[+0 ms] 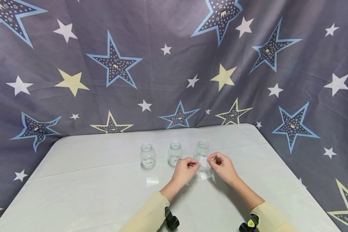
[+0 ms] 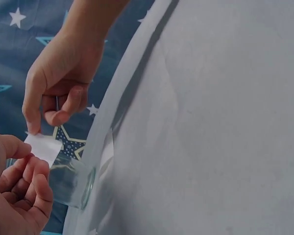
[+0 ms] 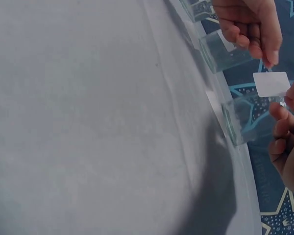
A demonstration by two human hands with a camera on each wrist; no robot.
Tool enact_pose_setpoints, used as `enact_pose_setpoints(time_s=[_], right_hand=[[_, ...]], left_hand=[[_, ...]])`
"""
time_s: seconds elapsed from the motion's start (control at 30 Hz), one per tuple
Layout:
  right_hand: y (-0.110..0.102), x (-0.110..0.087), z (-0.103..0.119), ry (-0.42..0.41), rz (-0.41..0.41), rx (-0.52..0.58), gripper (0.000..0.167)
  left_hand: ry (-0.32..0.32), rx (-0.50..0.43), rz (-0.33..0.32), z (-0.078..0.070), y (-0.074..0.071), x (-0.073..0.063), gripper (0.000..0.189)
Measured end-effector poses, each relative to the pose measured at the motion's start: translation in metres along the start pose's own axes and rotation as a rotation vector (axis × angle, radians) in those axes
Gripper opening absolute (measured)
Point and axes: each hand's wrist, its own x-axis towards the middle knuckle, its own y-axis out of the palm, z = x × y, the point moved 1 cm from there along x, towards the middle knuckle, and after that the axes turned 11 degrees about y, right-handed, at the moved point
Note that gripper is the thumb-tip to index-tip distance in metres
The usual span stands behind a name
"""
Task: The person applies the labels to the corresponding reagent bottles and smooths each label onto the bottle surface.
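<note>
Both hands hold a small white label in the air, in front of the rightmost glass jar. In the head view my left hand pinches its left edge and my right hand pinches the right edge. The wrist views also show the label between the fingertips of both hands. The middle jar and the left jar each bear a white label with dark print. All three jars stand upright without lids. The held label and the right hand cover part of the rightmost jar.
On the white-covered table lie a clear-and-white backing piece before the left jar and another backing piece below the hands. A star-patterned cloth hangs behind the table and along its sides.
</note>
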Motion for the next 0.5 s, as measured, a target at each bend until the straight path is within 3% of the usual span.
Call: enact_pose_setpoints(time_s=[0.2, 0.5], right_hand=[[0.0062, -0.0006, -0.0047, -0.141, -0.032, -0.048, 0.005], [0.0088, -0.0053, -0.0002, -0.360, -0.068, -0.212, 0.007]], left_hand=[[-0.012, -0.027, -0.030, -0.0026, -0.0004, 0.0008, 0.014], [-0.035, -0.094, -0.040, -0.0015, -0.0048, 0.0007, 0.022]])
